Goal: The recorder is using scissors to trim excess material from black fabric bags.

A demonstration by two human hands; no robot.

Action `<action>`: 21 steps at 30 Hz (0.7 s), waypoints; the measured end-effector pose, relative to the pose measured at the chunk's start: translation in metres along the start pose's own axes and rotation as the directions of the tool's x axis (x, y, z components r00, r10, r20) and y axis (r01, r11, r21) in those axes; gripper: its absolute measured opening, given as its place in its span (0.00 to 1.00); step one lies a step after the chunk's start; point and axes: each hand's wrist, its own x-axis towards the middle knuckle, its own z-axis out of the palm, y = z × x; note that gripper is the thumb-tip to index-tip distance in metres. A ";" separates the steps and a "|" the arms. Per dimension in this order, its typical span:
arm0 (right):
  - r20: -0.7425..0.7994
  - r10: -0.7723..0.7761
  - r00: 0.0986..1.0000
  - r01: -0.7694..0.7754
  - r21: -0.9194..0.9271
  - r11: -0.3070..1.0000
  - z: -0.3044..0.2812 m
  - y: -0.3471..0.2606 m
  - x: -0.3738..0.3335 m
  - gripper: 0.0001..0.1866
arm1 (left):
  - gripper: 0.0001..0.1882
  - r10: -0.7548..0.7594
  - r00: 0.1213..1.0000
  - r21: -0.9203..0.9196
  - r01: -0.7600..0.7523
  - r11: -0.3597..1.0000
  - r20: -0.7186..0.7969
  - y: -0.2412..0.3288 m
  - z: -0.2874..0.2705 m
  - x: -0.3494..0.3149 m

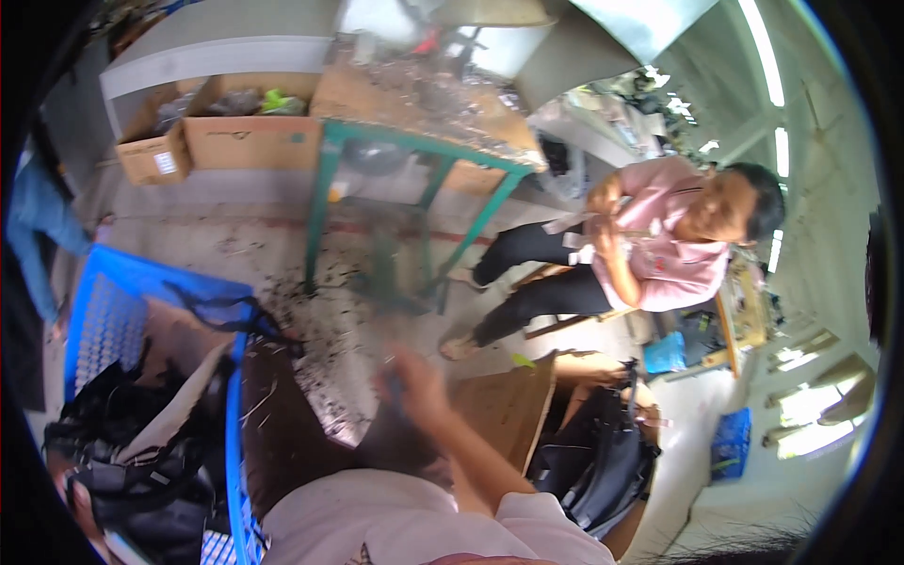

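My right hand point(417, 388) is raised over my lap, its fingers curled and smeared by motion. A small bluish-dark thing shows blurred in its grip; I cannot make out its kind. At the far left, what looks like my left hand point(83, 508) lies against black strapped bags point(155, 490), with its fingers mostly hidden. These bags fill a blue plastic basket point(160, 266) beside my left leg, and a pale strip point(179, 405) lies across them. A black strap point(231, 315) hangs over the basket's rim.
A cardboard box point(508, 414) with black bags point(603, 457) stands at my right. Ahead is a littered wooden table point(330, 94) with green legs. A seated co-worker point(659, 226) handles pale strips. Cartons point(250, 141) stand at back left; dark scraps litter the floor point(254, 245).
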 end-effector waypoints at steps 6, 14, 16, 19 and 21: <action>-0.061 -0.312 0.948 0.279 0.625 0.728 -0.059 -0.057 0.066 0.41 | 0.25 0.150 0.984 -0.211 -0.167 0.963 -0.092 0.061 -0.061 0.078; 0.368 0.126 0.921 -0.359 0.679 0.641 -0.017 -0.061 0.003 0.25 | 0.07 -0.080 0.986 -0.619 0.152 0.770 0.144 0.139 0.108 0.159; 0.338 0.196 0.921 -0.383 0.684 0.620 -0.010 -0.062 -0.007 0.23 | 0.11 -0.048 0.980 -0.564 0.152 0.812 0.194 0.150 0.111 0.163; 0.313 0.309 0.898 -0.437 0.709 0.554 -0.015 -0.072 -0.001 0.21 | 0.18 0.069 0.948 -0.501 0.101 0.860 0.310 0.167 0.109 0.178; 0.296 0.286 0.911 -0.410 0.715 0.566 -0.014 -0.069 -0.002 0.21 | 0.17 0.051 0.919 -0.433 0.135 0.891 0.392 0.175 0.111 0.185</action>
